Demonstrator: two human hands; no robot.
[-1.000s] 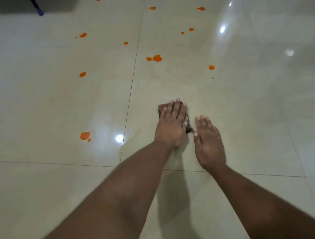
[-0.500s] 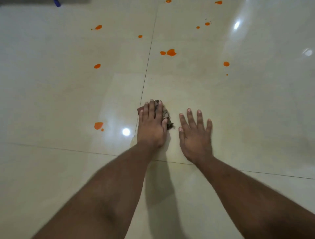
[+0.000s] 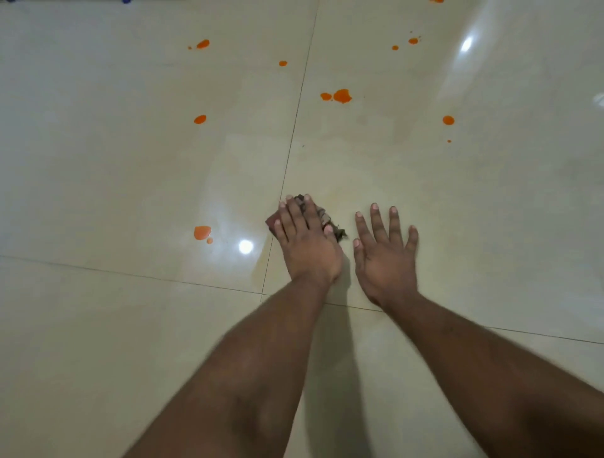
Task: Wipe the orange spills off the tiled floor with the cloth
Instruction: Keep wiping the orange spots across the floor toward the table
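Note:
My left hand [image 3: 305,242] lies flat on a small dark brown cloth [image 3: 323,217], pressing it onto the glossy cream tiled floor [image 3: 98,327] beside a grout line. My right hand [image 3: 384,258] rests flat on the bare tile just right of the cloth, fingers spread. Orange spills dot the floor: a large drop [image 3: 202,232] to the left of the cloth, a double blot [image 3: 340,96] ahead, a round spot [image 3: 448,120] at the right, and several smaller ones farther away. A faint yellowish smear shows on the tile ahead of the cloth.
Grout lines cross under my forearms and run away from me past the cloth. Bright light reflections [image 3: 245,246] sit on the floor. Small blue objects [image 3: 125,1] peek in at the top left edge.
My left hand has slid the cloth leftward to the grout line, closer to the large orange drop. My right hand followed and its fingers spread wider.

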